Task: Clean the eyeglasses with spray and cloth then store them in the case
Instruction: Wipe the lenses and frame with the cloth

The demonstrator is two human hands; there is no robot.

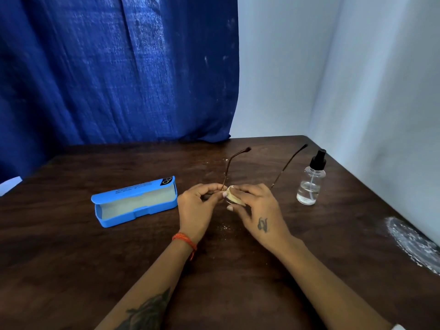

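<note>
I see a blue curtain point(114, 67) hanging across the back left and pale walls point(357, 79) meeting in a corner on the right. Below them a dark wooden tabletop point(238, 270) fills the lower half, with a whitish scuffed patch point(409, 241) near its right edge.

On the left of the tabletop the blue case point(135, 202) lies open, its lid tipped back, its long axis running left to right with the right end a little farther away. Well to the right stands the clear spray bottle point(310, 181), upright, black nozzle on top, some liquid in the bottom.

Between them, near the middle, I see my hands holding the eyeglasses point(232, 186). The temples are unfolded and point away from me toward the back wall, the lenses nearest me. My left hand point(197, 206), with an orange thread point(185, 241) on the wrist, pinches the frame at the left hinge. My right hand point(257, 208) curls its fingers round a small pale yellow cloth point(234, 195), pressing it on a lens.
</note>
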